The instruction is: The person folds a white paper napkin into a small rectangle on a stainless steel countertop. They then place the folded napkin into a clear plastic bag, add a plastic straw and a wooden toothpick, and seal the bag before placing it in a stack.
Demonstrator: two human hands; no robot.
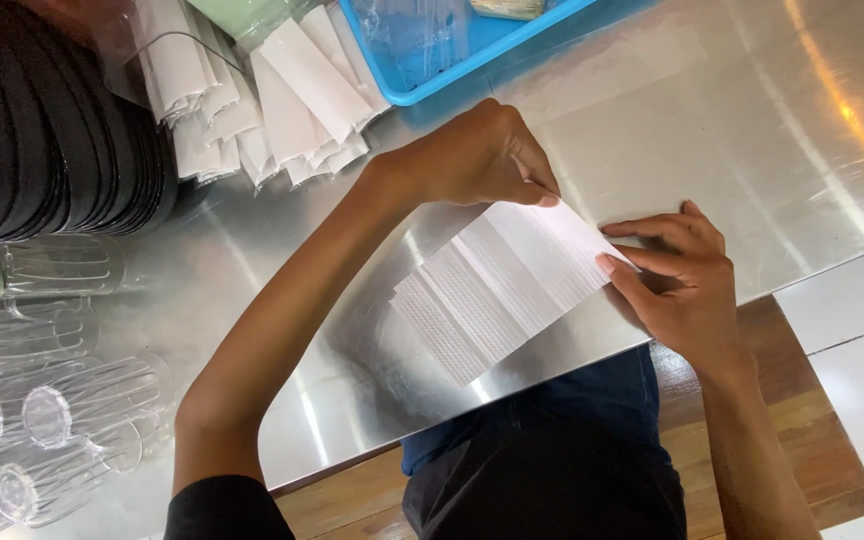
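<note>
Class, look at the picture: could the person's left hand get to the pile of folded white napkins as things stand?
Probably yes. The left hand rests on the white napkin, and only bare steel table lies between it and the nearby folded napkins.
</note>
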